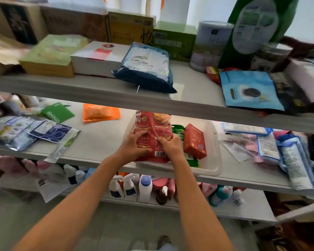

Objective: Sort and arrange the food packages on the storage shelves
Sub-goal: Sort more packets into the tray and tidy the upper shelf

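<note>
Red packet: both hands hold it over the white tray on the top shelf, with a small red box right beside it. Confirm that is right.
Not quite. The head view shows the left hand and right hand holding the red packet over the white tray on the middle shelf, not the top one. The small red box is beside it.

soft daylight comes through the pale curtain (172,8) behind the top shelf (91,91), glaring white. lower shelves sit dimmer. edges bend and smear with wide-angle blur; the centre stays fairly sharp.
</note>
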Tool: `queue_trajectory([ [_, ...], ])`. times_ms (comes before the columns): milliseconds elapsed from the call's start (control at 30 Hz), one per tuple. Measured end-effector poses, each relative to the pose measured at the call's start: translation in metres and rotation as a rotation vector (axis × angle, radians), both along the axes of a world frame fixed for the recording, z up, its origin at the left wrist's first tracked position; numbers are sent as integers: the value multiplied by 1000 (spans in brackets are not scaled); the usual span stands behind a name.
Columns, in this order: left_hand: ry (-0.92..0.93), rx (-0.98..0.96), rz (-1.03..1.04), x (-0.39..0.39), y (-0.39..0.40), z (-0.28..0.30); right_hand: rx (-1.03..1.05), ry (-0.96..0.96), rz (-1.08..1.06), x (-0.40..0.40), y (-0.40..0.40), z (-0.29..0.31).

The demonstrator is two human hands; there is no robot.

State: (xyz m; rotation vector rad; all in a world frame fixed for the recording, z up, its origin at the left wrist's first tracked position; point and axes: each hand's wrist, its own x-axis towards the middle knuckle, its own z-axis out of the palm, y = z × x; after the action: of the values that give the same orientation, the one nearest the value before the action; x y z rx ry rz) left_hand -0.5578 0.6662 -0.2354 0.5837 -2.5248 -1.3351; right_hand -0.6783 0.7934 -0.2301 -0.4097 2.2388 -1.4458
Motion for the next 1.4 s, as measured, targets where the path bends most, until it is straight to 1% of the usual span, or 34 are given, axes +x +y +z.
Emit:
queue_trajectory([
  [67, -46, -82, -1, -11, -8, -5, 53, -13, 39, -4, -10, -7],
  [100, -99, -166, 4, -15, -10, -8, 107, 9, 57, -4, -14, -14],
  [200, -390, -580, -75, -23, -13, -20, 398, 222, 118, 1, -16, -24],
  [233, -459, -643, -113, -25, -13, -24, 469, 292, 154, 3, -14, -24],
  [300, -526, -678, -153, -26, -13, -25, 544, 378, 241, 4, -12, -27],
  [367, -572, -694, -175, -29, -14, -23, 623, 406, 305, 0, -15, -30],
  [500, -642, -719, -207, -31, -14, -17, 724, 358, 367, -6, -20, -29],
  [633, -649, -704, -229, -30, -16, -10, 759, 361, 372, -4, -20, -21],
  [700, -628, -693, -209, -26, -13, -6, 752, 383, 358, 3, -16, -16],
  [767, -553, -709, -194, -19, -3, 2, 740, 408, 370, 10, -6, -9],
  [867, -313, -775, -228, -5, 15, 12, 753, 483, 358, 20, 17, 2],
  [967, -110, -757, -307, 8, 35, 21, 778, 581, 319, 34, 47, 15],
  [1067, 59, -826, -369, 11, 58, 46, 705, 677, 167, 49, 79, 32],
  [1100, 99, -807, -378, 12, 67, 57, 667, 710, 102, 53, 90, 41],
  [1167, 184, -706, -357, 14, 82, 82, 602, 756, 1, 59, 109, 63],
  [1233, 246, -678, -346, 16, 95, 110, 553, 830, -60, 64, 127, 90],
  [1333, 304, -684, -329, 10, 105, 149, 461, 983, -160, 62, 146, 123],
  [1400, 337, -712, -320, 2, 109, 174, 449, 1047, -217, 57, 153, 142],
])
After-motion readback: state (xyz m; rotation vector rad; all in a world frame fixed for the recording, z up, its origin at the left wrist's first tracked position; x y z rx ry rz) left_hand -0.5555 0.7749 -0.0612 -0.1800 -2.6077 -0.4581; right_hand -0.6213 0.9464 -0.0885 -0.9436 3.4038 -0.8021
